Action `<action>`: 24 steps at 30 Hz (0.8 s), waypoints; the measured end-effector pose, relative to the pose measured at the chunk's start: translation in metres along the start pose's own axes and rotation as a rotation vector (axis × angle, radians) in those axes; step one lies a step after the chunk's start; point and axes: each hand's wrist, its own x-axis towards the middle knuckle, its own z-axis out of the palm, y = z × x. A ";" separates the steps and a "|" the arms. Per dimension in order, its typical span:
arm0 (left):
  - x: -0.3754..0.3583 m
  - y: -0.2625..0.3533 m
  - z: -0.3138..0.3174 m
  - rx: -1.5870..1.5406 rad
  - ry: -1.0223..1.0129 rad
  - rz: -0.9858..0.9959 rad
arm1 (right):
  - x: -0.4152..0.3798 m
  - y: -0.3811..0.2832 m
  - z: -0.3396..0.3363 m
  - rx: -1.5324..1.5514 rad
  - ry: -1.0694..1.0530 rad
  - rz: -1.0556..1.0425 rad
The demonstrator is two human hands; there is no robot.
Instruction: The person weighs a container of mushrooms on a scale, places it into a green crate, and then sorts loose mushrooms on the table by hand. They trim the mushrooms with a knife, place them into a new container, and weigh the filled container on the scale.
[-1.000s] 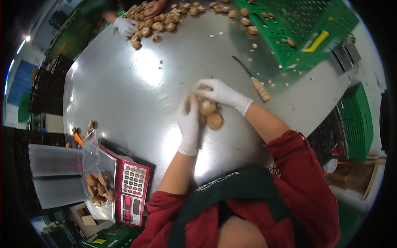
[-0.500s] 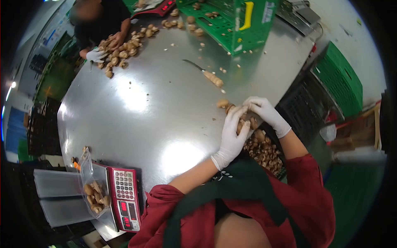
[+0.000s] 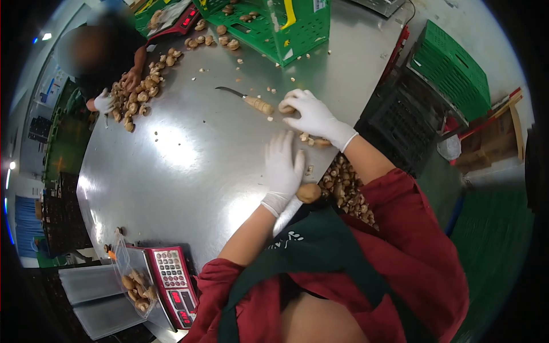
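Observation:
My left hand (image 3: 283, 171), in a white glove, lies with fingers stretched out on the steel table near its edge. A brown mushroom (image 3: 309, 193) sits at the table edge by that hand's wrist. My right hand (image 3: 311, 117), also gloved, is farther forward, its fingers curled round a mushroom (image 3: 286, 108). Just left of it lies a curved knife with a wooden handle (image 3: 258, 104). Pale stem pieces and another mushroom (image 3: 322, 142) are under my right wrist. Below the table edge, many mushroom pieces (image 3: 345, 191) fill a container, partly hidden by my arm.
Across the steel table (image 3: 200, 188), a person handles a mushroom pile (image 3: 137, 97). A green crate (image 3: 269, 34) stands at the back beside a red scale (image 3: 182, 22). Front left, another scale (image 3: 171, 268) carries a clear tray of mushrooms (image 3: 137, 288). Crates (image 3: 452, 68) stand right.
My hands have moved apart. The right reached forward to a mushroom near the knife; the left opened flat on the table. The view has shifted, and mushrooms between my hands have been let go.

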 end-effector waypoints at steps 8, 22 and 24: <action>-0.014 0.076 0.023 -0.782 -0.313 0.033 | -0.062 0.018 -0.039 0.206 -0.126 0.063; -0.029 0.048 -0.018 -0.693 -0.258 0.090 | -0.093 0.003 -0.026 0.141 -0.097 -0.227; -0.028 0.043 -0.017 -0.754 -0.361 -0.006 | -0.116 -0.002 -0.045 0.132 -0.148 -0.139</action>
